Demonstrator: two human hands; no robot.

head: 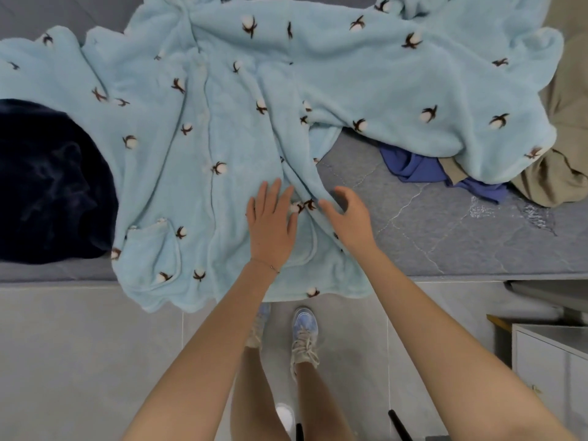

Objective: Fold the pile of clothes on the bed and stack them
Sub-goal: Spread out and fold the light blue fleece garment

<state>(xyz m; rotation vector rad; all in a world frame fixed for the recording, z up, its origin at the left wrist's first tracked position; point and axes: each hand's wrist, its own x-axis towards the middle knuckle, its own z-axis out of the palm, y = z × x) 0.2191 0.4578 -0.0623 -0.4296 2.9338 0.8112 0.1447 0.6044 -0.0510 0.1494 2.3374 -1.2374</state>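
Note:
A light blue fleece robe (222,122) with a cotton-flower print lies spread across the grey bed (445,224), its hem hanging over the near edge. My left hand (270,224) lies flat on the robe near the hem, fingers straight. My right hand (350,214) hovers just to its right over a fold of the robe, fingers loosely curved and holding nothing. A dark navy garment (47,186) sits at the left. A blue garment (420,170) and a beige one (560,154) lie at the right, partly under the robe.
The bed's near edge runs across the middle of the view, with grey tiled floor (79,361) below it. My feet in sneakers (305,332) stand close to the bed. A white cabinet (550,354) stands at the lower right.

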